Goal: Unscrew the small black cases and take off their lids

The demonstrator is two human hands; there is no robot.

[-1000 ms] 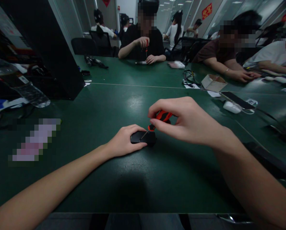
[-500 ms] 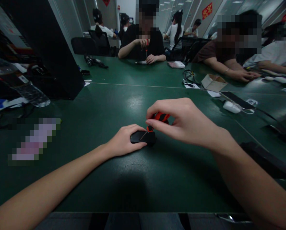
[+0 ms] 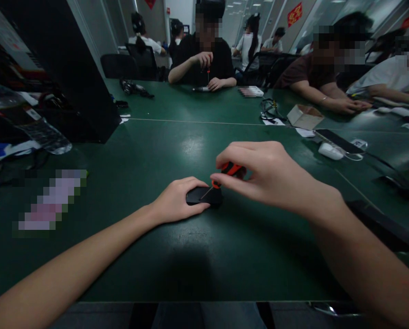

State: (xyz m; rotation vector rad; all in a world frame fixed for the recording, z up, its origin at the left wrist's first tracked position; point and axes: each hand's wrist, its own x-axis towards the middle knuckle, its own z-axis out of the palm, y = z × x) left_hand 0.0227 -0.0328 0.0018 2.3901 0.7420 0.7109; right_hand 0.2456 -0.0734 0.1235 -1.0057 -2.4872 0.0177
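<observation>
A small flat black device (image 3: 204, 196) lies on the green table (image 3: 197, 256) in front of me. My left hand (image 3: 175, 201) is closed around its left end and holds it down. My right hand (image 3: 262, 176) pinches a small screwdriver with a red and black handle (image 3: 232, 169). Its thin metal shaft slants down to the left, with the tip resting on the top of the device.
A tall black case (image 3: 63, 68) and a clear plastic bottle (image 3: 36, 125) stand at the left. A small cardboard box (image 3: 305, 117), a white mouse (image 3: 330, 151), a phone and cables lie at the right. Several people sit along the far and right sides.
My right hand has shifted slightly around the screwdriver handle, fingers turning it; the tip stays on the device. The left hand and the device have not moved.
</observation>
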